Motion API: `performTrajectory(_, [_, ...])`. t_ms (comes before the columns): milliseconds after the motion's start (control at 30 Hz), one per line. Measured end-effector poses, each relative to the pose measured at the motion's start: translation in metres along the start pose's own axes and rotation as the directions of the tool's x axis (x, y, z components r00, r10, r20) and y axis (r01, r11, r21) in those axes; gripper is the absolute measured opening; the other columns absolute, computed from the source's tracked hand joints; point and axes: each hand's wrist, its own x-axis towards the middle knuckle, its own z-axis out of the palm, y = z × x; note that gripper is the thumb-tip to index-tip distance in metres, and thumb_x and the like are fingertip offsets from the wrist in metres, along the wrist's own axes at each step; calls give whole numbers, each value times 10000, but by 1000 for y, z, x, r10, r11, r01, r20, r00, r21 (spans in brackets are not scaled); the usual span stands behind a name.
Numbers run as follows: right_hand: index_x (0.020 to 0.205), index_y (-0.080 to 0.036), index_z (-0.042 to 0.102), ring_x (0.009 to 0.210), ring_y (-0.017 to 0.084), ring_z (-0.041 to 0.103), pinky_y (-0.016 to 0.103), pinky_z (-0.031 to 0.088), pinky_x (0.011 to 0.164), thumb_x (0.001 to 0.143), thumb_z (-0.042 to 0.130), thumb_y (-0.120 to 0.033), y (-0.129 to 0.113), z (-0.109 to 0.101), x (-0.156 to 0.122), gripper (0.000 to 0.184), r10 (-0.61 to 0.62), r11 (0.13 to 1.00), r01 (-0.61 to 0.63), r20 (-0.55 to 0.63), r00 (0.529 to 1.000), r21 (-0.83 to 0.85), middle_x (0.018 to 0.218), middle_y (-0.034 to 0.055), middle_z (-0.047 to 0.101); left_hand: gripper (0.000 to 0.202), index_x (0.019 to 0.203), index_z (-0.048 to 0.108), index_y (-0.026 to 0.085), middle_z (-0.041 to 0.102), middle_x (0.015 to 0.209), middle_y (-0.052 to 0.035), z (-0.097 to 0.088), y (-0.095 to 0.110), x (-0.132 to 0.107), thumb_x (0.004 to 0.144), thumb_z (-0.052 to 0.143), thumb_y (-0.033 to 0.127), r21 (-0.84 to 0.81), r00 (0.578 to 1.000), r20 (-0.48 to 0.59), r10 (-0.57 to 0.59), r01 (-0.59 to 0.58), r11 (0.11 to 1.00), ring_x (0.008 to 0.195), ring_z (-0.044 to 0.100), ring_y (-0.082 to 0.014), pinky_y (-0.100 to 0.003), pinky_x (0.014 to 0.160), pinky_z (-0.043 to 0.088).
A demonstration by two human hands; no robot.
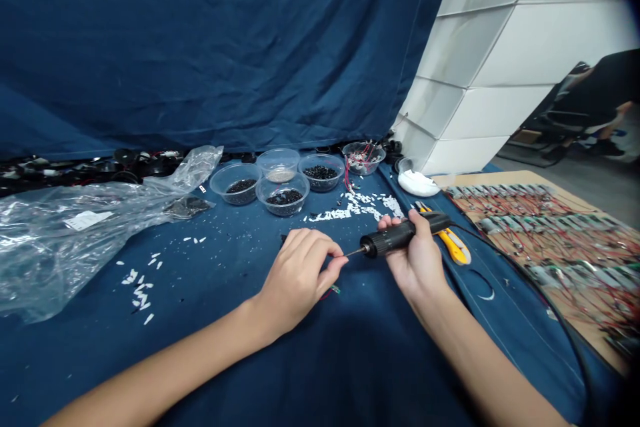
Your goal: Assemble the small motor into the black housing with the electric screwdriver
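My right hand (pixel 420 260) is wrapped round a black electric screwdriver (pixel 393 238), which lies nearly level with its thin bit pointing left. The thumb rests along the top of the tool. My left hand (pixel 300 267) is closed in a pinch at the tip of the bit; whatever sits between the fingertips is too small to make out. Under the left fingers a bit of green circuit board (pixel 335 289) with a red wire shows, and the rest of it is hidden by the hand. A yellow-handled cutter (pixel 454 247) lies just behind my right hand.
Several clear plastic bowls (pixel 284 203) of small dark and pale parts stand at the back. White scraps (pixel 350 210) lie before them. A clear plastic bag (pixel 90 227) covers the left. At right, a wooden board (pixel 470 179) bears rows of wired parts; the tool's cable (pixel 537 273) runs past it.
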Motion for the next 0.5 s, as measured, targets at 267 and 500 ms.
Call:
performTrajectory(267, [852, -151, 479, 634, 101, 592, 255, 587, 642, 905, 559, -238, -5, 1, -4, 129, -85, 996, 84, 73, 994, 15, 689, -13, 530, 370, 1164, 523, 160, 590, 1127, -101, -18, -29, -23, 913, 562, 428, 206, 946, 81, -314, 293, 934, 1043, 533, -242, -412, 898, 456])
performTrajectory(500, [886, -175, 496, 551, 89, 499, 212, 498, 527, 913, 558, -451, -12, 2, -12, 285, -240, 971, 237, 195, 951, 38, 646, -30, 485, 615, 1136, 577, 79, 644, 1017, -176, -8, -57, -38, 817, 577, 605, 413, 768, 182, -614, 506, 757, 886, 637, -291, -410, 740, 501])
